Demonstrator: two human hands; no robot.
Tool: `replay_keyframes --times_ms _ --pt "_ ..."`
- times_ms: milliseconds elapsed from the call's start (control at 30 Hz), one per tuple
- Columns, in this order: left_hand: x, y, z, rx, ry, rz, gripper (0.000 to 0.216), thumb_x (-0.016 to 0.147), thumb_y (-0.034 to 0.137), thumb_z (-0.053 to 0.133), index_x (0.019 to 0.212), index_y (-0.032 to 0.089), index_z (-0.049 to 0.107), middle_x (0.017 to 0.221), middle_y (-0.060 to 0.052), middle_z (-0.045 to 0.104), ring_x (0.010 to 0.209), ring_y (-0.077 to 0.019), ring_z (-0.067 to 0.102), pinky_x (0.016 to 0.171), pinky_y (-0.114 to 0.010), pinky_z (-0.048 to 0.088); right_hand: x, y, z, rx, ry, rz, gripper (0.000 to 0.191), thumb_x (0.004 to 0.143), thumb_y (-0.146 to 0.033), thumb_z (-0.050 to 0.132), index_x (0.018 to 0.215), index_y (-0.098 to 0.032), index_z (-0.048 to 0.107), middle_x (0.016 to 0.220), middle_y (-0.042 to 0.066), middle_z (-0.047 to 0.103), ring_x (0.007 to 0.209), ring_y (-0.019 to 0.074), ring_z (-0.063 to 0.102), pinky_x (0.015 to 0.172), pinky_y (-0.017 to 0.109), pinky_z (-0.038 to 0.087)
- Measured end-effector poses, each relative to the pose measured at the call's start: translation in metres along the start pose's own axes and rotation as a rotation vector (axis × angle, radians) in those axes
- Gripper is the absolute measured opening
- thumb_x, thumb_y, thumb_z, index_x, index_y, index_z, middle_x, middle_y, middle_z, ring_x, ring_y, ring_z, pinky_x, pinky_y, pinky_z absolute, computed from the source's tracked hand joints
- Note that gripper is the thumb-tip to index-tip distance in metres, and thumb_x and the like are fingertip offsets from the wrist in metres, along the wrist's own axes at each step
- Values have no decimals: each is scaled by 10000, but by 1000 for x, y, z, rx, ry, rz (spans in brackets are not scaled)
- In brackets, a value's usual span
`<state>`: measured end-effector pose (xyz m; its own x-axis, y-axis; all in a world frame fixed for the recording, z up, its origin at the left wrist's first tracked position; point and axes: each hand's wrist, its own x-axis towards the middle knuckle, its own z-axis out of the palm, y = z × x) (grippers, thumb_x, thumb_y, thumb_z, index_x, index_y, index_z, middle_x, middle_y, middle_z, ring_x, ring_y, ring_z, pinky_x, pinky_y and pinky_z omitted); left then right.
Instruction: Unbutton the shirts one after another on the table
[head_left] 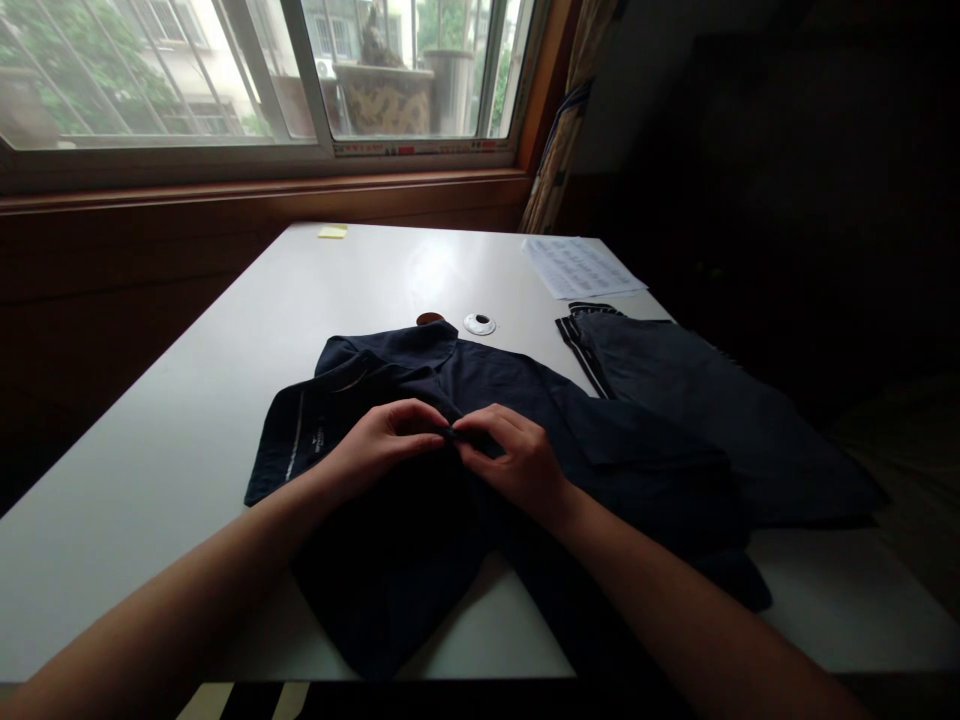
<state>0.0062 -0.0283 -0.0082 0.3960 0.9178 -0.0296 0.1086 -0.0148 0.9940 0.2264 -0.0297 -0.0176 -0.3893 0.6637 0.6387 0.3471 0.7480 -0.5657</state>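
Note:
A dark navy polo shirt lies spread face up on the white table, collar toward the window. My left hand and my right hand meet over the shirt's front placket just below the collar. Both pinch the fabric there with thumb and fingers closed, their fingertips nearly touching. What lies between the fingertips is too small and dark to make out.
A second dark garment with striped trim lies to the right, partly over the table's edge. Printed paper sheets sit at the far right, a yellow sticky note at the far edge, a white cable grommet behind the collar. A window runs along the back.

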Motion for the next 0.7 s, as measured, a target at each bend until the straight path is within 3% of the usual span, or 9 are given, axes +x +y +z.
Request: replay_keyframes --times_ms 100,400,700 --pt "-1 0 1 64 -29 85 269 812 310 772 1036 179 703 1020 -55 718 964 -203 667 888 -312 514 0 1 0 8 -2 -8 176 861 -122 635 987 -237 678 907 33 715 855 178 676 824 328 560" --pt "-2 -2 4 444 123 463 84 883 250 691 947 199 710 955 -58 635 884 -179 634 796 -294 525 0 2 0 16 -24 -44 212 857 -109 621 1014 -246 662 916 36 703 875 185 670 836 343 563" --pt "-5 -2 3 549 129 552 78 890 241 686 952 203 714 944 -66 658 865 -172 649 799 -292 548 1 0 -3 38 -28 -32 191 856 -117 627 979 -257 669 895 32 710 852 188 675 830 351 565"
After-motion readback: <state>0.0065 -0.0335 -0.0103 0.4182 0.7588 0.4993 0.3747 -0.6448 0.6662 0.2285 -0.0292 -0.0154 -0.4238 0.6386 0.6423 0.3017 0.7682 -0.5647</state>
